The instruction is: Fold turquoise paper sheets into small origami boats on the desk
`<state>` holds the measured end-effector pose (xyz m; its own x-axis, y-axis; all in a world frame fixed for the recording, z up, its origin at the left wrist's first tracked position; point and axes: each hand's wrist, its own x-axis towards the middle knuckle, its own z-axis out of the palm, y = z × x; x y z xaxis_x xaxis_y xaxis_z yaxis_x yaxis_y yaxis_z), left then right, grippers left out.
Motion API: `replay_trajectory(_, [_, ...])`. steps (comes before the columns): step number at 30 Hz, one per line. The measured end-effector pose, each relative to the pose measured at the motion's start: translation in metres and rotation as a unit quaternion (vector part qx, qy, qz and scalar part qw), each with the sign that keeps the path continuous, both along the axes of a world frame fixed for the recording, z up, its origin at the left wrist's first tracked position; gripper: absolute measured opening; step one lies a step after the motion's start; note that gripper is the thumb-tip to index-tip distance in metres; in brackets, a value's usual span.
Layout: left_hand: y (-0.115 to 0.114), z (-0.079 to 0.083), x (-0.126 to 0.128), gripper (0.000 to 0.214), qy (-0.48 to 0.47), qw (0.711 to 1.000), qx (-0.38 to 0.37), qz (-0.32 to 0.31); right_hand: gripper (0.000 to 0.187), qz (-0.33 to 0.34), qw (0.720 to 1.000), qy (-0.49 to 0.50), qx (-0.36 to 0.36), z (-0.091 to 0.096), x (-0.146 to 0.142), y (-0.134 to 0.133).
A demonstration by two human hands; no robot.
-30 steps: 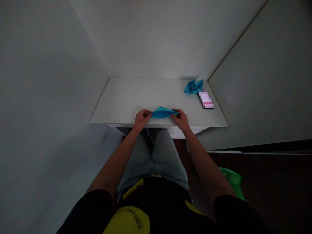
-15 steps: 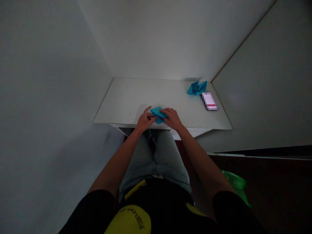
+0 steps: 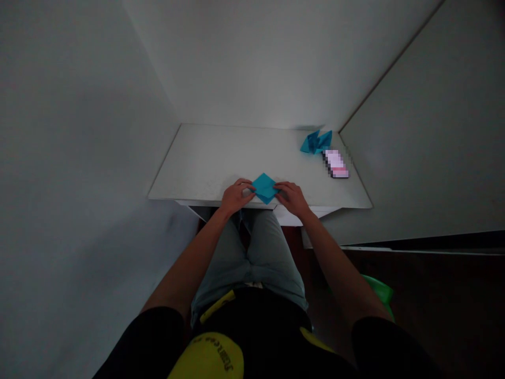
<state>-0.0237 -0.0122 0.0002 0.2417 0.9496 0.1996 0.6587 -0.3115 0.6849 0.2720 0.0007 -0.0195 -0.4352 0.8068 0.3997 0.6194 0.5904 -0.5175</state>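
Observation:
A piece of folded blue paper, now diamond-shaped, lies at the near edge of the white table. My left hand pinches its left corner with curled fingers. My right hand presses its right corner, fingers bent onto the paper. Both hands rest on the tabletop close together, with the paper between them.
A finished folded blue paper figure sits at the far right of the table, beside a blurred pink-white flat object. White walls close in on the left, back and right. A green stool shows below my right arm.
The paper went from a wide flat triangle stretched between my hands to a compact diamond. Both hands moved inward toward each other.

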Motion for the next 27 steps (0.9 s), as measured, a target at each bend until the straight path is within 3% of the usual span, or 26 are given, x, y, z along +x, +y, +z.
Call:
replay_trajectory(3, [-0.001, 0.003, 0.0, 0.023, -0.024, 1.0, -0.003, -0.013, 0.023, -0.026, 0.999, 0.018, -0.031, 0.002, 0.001, 0.002])
replay_trajectory(8, [0.001, 0.002, 0.004, 0.021, -0.033, 0.998, -0.022, 0.039, 0.031, -0.06, 0.992, 0.055, -0.097, 0.002, -0.006, 0.003])
replay_trajectory(13, [0.001, 0.002, 0.009, 0.03, -0.026, 0.998, -0.019, 0.049, 0.035, -0.089, 0.994, 0.034, -0.059, 0.002, -0.012, 0.0])
replay_trajectory(17, [0.0, 0.0, 0.011, 0.032, 0.039, 0.999, 0.024, 0.004, 0.034, -0.059, 0.998, -0.036, -0.004, 0.001, -0.013, -0.003])
replay_trajectory(21, [-0.005, -0.001, 0.014, 0.05, 0.117, 0.989, 0.061, -0.066, 0.039, -0.029, 0.995, -0.095, 0.007, 0.0, -0.012, -0.011])
replay_trajectory(27, [-0.015, -0.003, 0.01, 0.056, 0.163, 0.972, 0.062, -0.158, 0.061, 0.017, 0.989, -0.144, 0.01, 0.0, 0.0, -0.026])
